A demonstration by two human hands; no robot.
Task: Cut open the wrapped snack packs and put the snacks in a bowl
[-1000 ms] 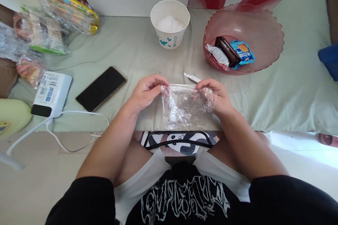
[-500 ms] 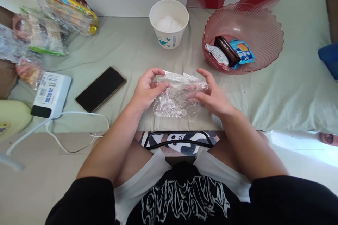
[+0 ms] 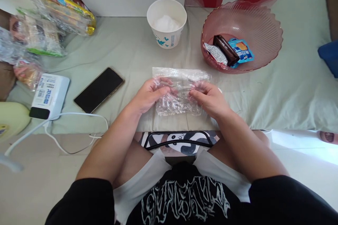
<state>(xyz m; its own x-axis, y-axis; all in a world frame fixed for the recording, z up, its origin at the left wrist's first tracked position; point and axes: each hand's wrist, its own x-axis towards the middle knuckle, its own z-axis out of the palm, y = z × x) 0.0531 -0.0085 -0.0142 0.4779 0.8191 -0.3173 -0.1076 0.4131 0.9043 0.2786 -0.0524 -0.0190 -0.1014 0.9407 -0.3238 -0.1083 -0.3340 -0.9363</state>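
Observation:
A crumpled clear plastic bag (image 3: 180, 77) lies flat on the pale green cloth near the table's front edge. My left hand (image 3: 148, 95) pinches its left side with thumb and fingers. On the bag's right side my right hand (image 3: 208, 97) grips it, fingertips under the film. Both hands rest low on the cloth, close together. A small knife seen earlier is hidden behind the bag.
A white paper cup (image 3: 166, 23) with white contents stands behind the bag. A pink ribbed bowl (image 3: 264, 28) with wrapped snacks sits at the back right. A black phone (image 3: 98, 89), a white power bank (image 3: 49, 95) with cable and snack bags (image 3: 44, 17) lie to the left.
The bag went from held upright between both hands to laid flat on the cloth. Both hands came lower and closer together on it.

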